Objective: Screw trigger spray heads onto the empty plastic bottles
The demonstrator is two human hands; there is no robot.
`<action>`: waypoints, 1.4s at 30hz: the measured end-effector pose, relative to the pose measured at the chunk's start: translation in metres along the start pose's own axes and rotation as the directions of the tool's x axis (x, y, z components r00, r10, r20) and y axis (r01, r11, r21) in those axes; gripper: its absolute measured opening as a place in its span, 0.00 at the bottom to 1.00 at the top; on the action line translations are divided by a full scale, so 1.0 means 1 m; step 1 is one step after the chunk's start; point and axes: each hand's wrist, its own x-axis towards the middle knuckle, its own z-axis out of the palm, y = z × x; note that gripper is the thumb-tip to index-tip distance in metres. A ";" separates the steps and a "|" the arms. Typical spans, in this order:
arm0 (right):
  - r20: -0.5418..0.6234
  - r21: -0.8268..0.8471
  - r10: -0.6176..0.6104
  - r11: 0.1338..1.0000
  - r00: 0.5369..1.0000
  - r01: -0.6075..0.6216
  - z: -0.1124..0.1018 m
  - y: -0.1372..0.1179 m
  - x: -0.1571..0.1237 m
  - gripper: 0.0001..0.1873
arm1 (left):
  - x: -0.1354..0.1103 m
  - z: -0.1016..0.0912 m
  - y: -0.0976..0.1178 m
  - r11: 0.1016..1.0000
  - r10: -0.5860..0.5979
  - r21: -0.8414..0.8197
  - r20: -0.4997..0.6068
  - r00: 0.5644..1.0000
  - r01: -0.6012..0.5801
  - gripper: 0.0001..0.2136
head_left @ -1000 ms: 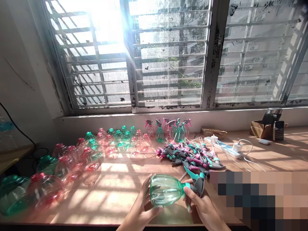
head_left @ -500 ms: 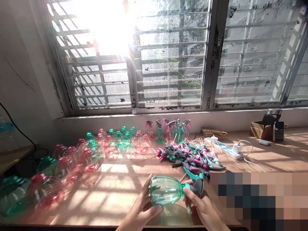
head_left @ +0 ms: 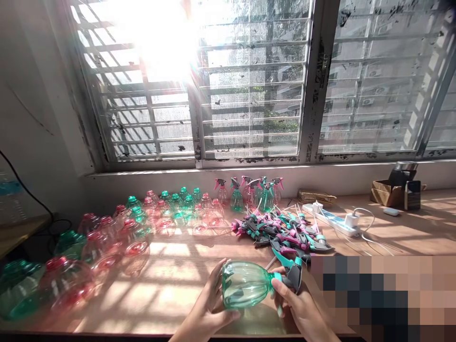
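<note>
A clear green spray bottle lies on its side in the air above the table's front edge, its base to the left. My left hand is wrapped around the base end, thumb underneath and fingers behind. At the neck, my right hand grips the teal collar with thumb and fingers. A grey and teal spray head sits on that neck, pointing right. Just beyond lies a heap of loose spray heads in pink, teal and grey.
Open pink and green bottles stand in rows on the left. Several bottles with spray heads stand by the wall. To the right are a white power strip, a cardboard box and a phone. A blurred patch covers the lower right.
The bottle's base has tilted down very slightly, and my left hand has shifted a little with it. My right hand keeps its place at the collar.
</note>
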 end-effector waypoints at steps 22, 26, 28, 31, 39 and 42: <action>0.017 -0.021 0.010 1.000 1.000 -0.010 0.000 0.000 0.001 0.19 | -0.004 0.007 0.010 0.997 -0.050 0.061 -0.013 0.999 0.051 0.48; 0.029 -0.037 0.001 0.999 1.000 0.000 -0.002 0.009 0.003 0.20 | -0.003 0.004 0.012 0.988 -0.055 0.139 -0.058 0.997 0.062 0.43; 0.026 -0.037 0.002 0.999 1.000 -0.001 -0.002 0.008 0.002 0.20 | -0.002 0.004 0.013 0.988 -0.052 0.144 -0.066 0.997 0.061 0.40; 0.008 -0.019 0.014 1.000 1.000 -0.014 0.001 0.000 0.001 0.20 | -0.001 0.006 0.015 0.995 -0.041 0.094 -0.040 0.998 0.045 0.43; 0.005 -0.006 0.029 1.000 1.000 -0.029 0.003 -0.010 -0.002 0.21 | -0.003 0.007 0.014 0.999 -0.038 0.003 0.028 0.999 0.038 0.48; 0.037 -0.038 0.025 0.999 0.999 -0.023 0.002 -0.008 -0.002 0.21 | -0.002 0.007 0.015 0.998 -0.037 0.041 -0.030 0.999 0.038 0.46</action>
